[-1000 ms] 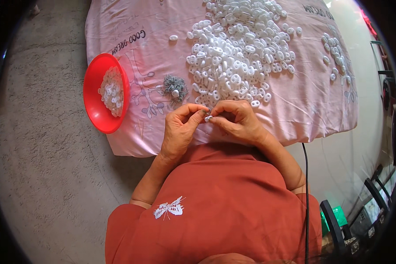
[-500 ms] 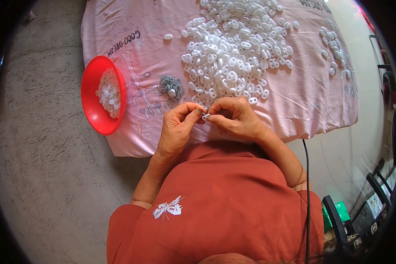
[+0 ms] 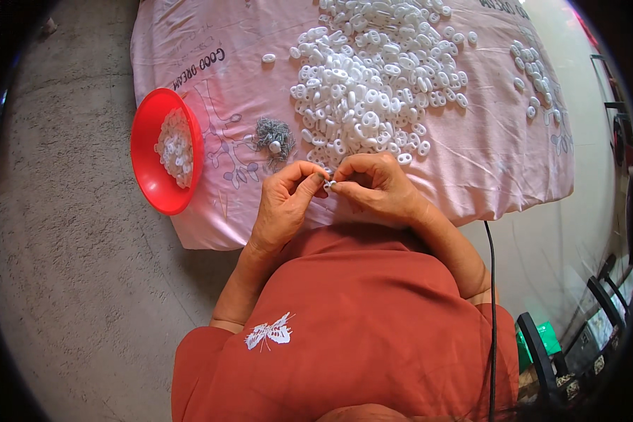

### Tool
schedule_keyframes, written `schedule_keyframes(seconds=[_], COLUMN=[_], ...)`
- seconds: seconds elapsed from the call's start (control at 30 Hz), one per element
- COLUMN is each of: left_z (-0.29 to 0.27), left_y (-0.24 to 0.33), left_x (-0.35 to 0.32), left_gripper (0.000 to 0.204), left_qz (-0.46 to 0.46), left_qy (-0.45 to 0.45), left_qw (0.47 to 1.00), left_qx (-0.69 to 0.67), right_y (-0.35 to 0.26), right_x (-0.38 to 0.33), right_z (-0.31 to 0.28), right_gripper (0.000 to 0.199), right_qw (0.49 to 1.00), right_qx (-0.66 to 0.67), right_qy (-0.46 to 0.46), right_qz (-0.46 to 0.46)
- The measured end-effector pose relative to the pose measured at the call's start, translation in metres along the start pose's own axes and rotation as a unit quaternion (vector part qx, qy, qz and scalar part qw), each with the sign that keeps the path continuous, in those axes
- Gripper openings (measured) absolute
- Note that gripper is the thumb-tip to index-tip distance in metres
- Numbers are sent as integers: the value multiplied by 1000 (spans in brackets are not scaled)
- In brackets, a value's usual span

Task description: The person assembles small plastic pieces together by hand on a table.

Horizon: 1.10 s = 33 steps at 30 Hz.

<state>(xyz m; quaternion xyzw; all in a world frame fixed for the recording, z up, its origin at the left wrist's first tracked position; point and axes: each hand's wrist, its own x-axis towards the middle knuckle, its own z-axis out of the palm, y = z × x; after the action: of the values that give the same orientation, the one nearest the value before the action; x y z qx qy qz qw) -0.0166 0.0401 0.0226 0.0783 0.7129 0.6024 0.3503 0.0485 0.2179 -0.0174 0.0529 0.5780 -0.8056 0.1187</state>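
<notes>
My left hand (image 3: 285, 202) and my right hand (image 3: 380, 186) meet at the near edge of the cloth-covered table. Between their pinched fingertips is a small white plastic piece (image 3: 328, 186), mostly hidden by the fingers. Just beyond them spreads a large heap of white oval two-holed plastic pieces (image 3: 373, 91). Left of the heap lies a small pile of thin grey metal pins (image 3: 274, 133), with one white piece on it. A red bowl (image 3: 142, 165) at the left holds many small whitish translucent parts (image 3: 175, 149).
A pink printed cloth (image 3: 253, 84) covers the table. More white pieces (image 3: 534, 74) lie scattered at the far right. One single white piece (image 3: 269, 58) sits left of the heap. A black cable (image 3: 491, 302) hangs at my right, near a dark metal rack (image 3: 538, 352).
Both hands stay in nearly the same place, still pinching the small white piece. Only slight finger movement shows.
</notes>
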Motion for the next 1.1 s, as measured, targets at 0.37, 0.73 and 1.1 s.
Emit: schedule_keyframes(seconds=[0.37, 0.73, 1.1], left_z=[-4, -4, -6], left_y=[0, 1, 4], left_x=[-1, 0, 0], left_gripper=[14, 12, 8], left_qz=[32, 40, 88], left_qy=[2, -17, -15], left_qw=[998, 995, 978], left_qx=[61, 87, 187], right_y=[-4, -1, 3], right_x=[-1, 0, 0], right_z=[0, -1, -1], right_gripper=[10, 11, 11], right_qw=[1000, 1000, 999], right_qx=[2, -14, -39], right_qy=[-6, -5, 2], right_qz=[13, -2, -6])
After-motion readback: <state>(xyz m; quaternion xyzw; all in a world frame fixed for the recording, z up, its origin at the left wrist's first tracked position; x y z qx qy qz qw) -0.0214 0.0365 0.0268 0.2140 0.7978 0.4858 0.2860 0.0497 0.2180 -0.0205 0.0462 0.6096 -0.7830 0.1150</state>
